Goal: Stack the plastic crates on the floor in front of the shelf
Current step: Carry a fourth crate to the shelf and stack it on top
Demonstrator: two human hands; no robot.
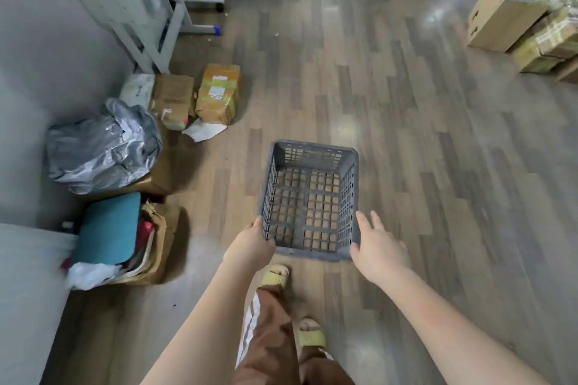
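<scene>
Though empty, grey slotted plastic crate (309,200) between left hand (251,244); right hand (377,245).

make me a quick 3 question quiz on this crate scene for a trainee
1. True or false: the grey crate holds parcels.
2. Which hand grips the crate's near corner? A left hand B right hand
3. Fill in: the teal cushion lies to the crate's ____.

Key: 1 false, it is empty. 2 A; the right hand's fingers are spread beside the other corner. 3 left.
</scene>
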